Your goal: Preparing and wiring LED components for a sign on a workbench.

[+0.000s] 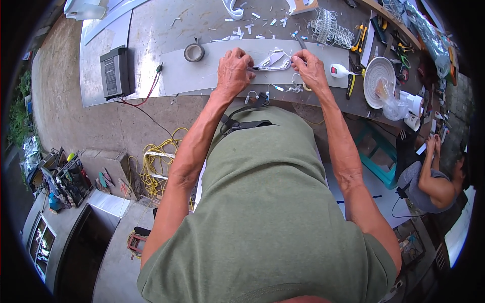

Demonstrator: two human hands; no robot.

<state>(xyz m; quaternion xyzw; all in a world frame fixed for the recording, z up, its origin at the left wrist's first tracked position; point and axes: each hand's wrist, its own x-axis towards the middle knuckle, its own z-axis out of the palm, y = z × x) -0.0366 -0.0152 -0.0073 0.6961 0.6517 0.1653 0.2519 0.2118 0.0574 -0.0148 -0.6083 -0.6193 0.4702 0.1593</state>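
Note:
A small white, bent piece with thin wires (273, 61) lies between my hands above a grey sheet (209, 77). My left hand (234, 72) is closed at its left end, the fingertips pinched on its dark tip. On the other side, my right hand (310, 69) pinches by the wire loop at the right end; what sits between thumb and finger is too small to make out. A slim grey stick-like tool (300, 41) shows just beyond the right knuckles; I cannot tell whether the hand touches it. White wired modules (277, 88) hang along the table's near edge.
A tape roll (194, 52), a black power box (114, 73) and a white bottle (339, 70) lie around. Coiled white wire (331, 29), pliers (359, 39) and a round woven plate (379, 82) are right. Another person (429, 184) works at far right.

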